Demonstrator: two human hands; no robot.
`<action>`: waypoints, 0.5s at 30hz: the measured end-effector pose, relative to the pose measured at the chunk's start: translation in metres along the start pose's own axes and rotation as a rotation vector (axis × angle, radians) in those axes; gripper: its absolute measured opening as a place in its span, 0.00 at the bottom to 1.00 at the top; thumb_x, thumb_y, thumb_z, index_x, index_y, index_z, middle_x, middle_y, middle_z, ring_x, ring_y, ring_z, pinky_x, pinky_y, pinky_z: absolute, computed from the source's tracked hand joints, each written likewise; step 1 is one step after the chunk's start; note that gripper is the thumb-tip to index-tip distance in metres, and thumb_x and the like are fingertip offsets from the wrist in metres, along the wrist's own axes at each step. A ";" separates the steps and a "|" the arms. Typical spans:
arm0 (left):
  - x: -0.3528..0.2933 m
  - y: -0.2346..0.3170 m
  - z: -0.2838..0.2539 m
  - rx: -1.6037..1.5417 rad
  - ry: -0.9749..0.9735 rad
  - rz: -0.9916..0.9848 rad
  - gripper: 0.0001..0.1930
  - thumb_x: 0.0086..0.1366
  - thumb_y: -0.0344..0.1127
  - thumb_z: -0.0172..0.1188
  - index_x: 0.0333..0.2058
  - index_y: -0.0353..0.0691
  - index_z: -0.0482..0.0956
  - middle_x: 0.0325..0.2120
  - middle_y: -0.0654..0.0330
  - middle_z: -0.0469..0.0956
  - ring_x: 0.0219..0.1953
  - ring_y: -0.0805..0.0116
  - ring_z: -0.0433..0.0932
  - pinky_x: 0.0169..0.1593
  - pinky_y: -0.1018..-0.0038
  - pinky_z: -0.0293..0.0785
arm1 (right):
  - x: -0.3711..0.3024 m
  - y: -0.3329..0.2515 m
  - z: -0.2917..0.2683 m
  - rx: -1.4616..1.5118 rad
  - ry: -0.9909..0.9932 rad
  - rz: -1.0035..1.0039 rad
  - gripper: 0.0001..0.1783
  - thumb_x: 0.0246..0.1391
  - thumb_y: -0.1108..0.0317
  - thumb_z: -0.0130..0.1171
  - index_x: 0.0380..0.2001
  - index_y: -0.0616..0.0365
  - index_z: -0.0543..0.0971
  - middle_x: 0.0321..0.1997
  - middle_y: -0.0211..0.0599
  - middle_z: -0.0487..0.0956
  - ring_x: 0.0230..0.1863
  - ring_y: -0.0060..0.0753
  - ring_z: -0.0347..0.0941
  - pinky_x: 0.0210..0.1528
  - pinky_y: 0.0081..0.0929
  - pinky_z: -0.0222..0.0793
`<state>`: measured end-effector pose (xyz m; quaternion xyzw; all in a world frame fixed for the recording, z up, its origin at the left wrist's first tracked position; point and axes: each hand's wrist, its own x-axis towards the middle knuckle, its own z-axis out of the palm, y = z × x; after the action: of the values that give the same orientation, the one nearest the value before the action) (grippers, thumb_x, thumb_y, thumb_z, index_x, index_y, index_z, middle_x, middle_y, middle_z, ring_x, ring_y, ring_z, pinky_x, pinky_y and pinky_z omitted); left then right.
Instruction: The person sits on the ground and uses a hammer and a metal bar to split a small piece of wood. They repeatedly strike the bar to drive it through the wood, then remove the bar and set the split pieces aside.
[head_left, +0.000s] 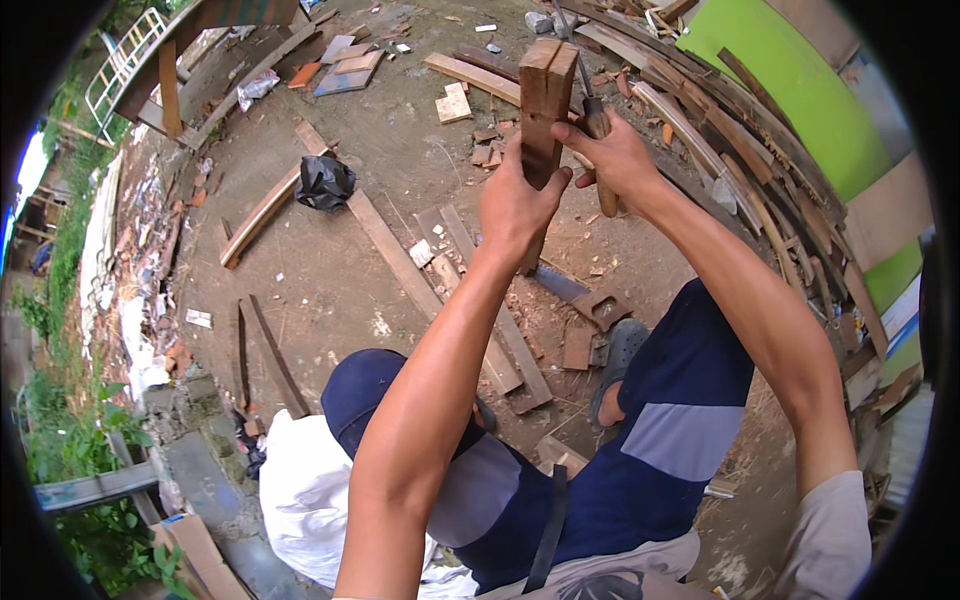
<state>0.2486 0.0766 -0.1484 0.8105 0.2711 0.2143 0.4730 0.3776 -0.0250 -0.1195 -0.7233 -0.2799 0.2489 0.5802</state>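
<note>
Raised in front of me is a wooden post (546, 95), brown and squared, with a groove cut into its top end. My left hand (520, 195) is wrapped round its lower part. Close on its right, my right hand (618, 155) grips a wooden-handled chisel (594, 118), whose thin dark metal shaft points up and away. The right thumb reaches over to the post's side. Below the hands a handsaw (565, 286) with a wooden handle lies on the ground by my shoe (625, 345). The chisel's tip is hard to make out.
Long planks (395, 250) lie on the dirt, with a black plastic bag (325, 183) on one. Stacked timber (740, 130) lines the right side beside a green panel (800, 90). A white sack (300, 500) sits by my left leg. Board offcuts (350, 70) lie farther off.
</note>
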 end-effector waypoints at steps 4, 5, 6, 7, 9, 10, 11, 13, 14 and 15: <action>0.005 0.004 0.006 0.060 0.006 0.015 0.38 0.56 0.50 0.71 0.57 0.29 0.70 0.44 0.44 0.82 0.48 0.50 0.83 0.52 0.61 0.77 | 0.002 0.001 -0.009 -0.032 -0.019 0.004 0.45 0.46 0.39 0.75 0.52 0.67 0.71 0.46 0.40 0.80 0.42 0.30 0.81 0.26 0.23 0.83; 0.008 0.002 0.009 0.070 0.019 0.042 0.38 0.55 0.50 0.72 0.56 0.29 0.70 0.44 0.44 0.82 0.48 0.50 0.83 0.52 0.62 0.77 | 0.003 0.003 -0.009 -0.032 -0.017 -0.005 0.45 0.46 0.39 0.75 0.52 0.67 0.71 0.46 0.40 0.80 0.42 0.30 0.81 0.26 0.23 0.83; 0.011 -0.001 0.011 0.080 0.032 0.069 0.38 0.55 0.50 0.72 0.56 0.29 0.69 0.44 0.43 0.81 0.48 0.50 0.83 0.52 0.62 0.77 | 0.003 0.004 -0.010 -0.031 -0.014 -0.015 0.45 0.46 0.39 0.74 0.52 0.67 0.71 0.46 0.41 0.80 0.41 0.30 0.81 0.26 0.23 0.83; 0.014 -0.003 0.014 0.047 0.012 0.073 0.39 0.54 0.49 0.72 0.56 0.30 0.67 0.45 0.43 0.81 0.49 0.51 0.82 0.52 0.62 0.77 | 0.003 0.006 -0.012 -0.033 -0.013 -0.016 0.45 0.47 0.39 0.74 0.52 0.67 0.71 0.46 0.40 0.80 0.41 0.30 0.81 0.26 0.23 0.83; 0.021 -0.009 0.013 -0.006 -0.026 0.083 0.40 0.53 0.48 0.73 0.57 0.30 0.63 0.46 0.41 0.79 0.50 0.52 0.81 0.54 0.62 0.76 | 0.000 0.006 -0.013 -0.026 -0.014 -0.024 0.44 0.48 0.39 0.73 0.52 0.66 0.71 0.46 0.40 0.80 0.41 0.29 0.81 0.27 0.23 0.83; 0.026 -0.015 0.014 -0.115 -0.072 0.080 0.42 0.53 0.48 0.74 0.57 0.31 0.61 0.47 0.41 0.78 0.51 0.52 0.80 0.54 0.61 0.76 | -0.003 0.006 -0.013 -0.011 -0.019 -0.024 0.43 0.49 0.40 0.73 0.52 0.66 0.71 0.46 0.39 0.80 0.41 0.29 0.81 0.27 0.23 0.83; 0.030 -0.019 0.015 -0.221 -0.119 0.078 0.44 0.53 0.48 0.75 0.58 0.31 0.59 0.48 0.41 0.77 0.52 0.52 0.79 0.55 0.61 0.76 | -0.006 0.005 -0.013 0.007 -0.024 -0.024 0.41 0.50 0.41 0.72 0.52 0.65 0.71 0.46 0.39 0.80 0.41 0.29 0.81 0.27 0.23 0.83; 0.033 -0.029 0.016 -0.279 -0.159 0.082 0.46 0.53 0.49 0.76 0.59 0.31 0.57 0.49 0.40 0.76 0.54 0.53 0.78 0.57 0.60 0.75 | -0.010 0.005 -0.012 0.056 -0.042 -0.025 0.38 0.52 0.43 0.71 0.51 0.64 0.71 0.45 0.38 0.80 0.40 0.28 0.80 0.28 0.23 0.83; 0.031 -0.028 0.017 -0.232 -0.164 0.094 0.47 0.53 0.50 0.76 0.59 0.31 0.56 0.49 0.41 0.76 0.54 0.53 0.78 0.57 0.60 0.75 | -0.011 0.010 -0.012 0.087 -0.043 -0.024 0.37 0.53 0.44 0.71 0.51 0.64 0.71 0.45 0.38 0.80 0.40 0.27 0.80 0.28 0.23 0.82; 0.030 -0.026 0.018 -0.185 -0.169 0.105 0.47 0.53 0.51 0.77 0.59 0.32 0.56 0.50 0.41 0.76 0.54 0.53 0.77 0.58 0.60 0.74 | -0.013 0.014 -0.013 0.118 -0.044 -0.024 0.35 0.55 0.45 0.71 0.51 0.63 0.72 0.45 0.37 0.79 0.39 0.26 0.80 0.28 0.23 0.82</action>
<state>0.2757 0.0947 -0.1771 0.7916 0.1664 0.1939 0.5550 0.3794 -0.0455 -0.1296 -0.6788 -0.2862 0.2740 0.6183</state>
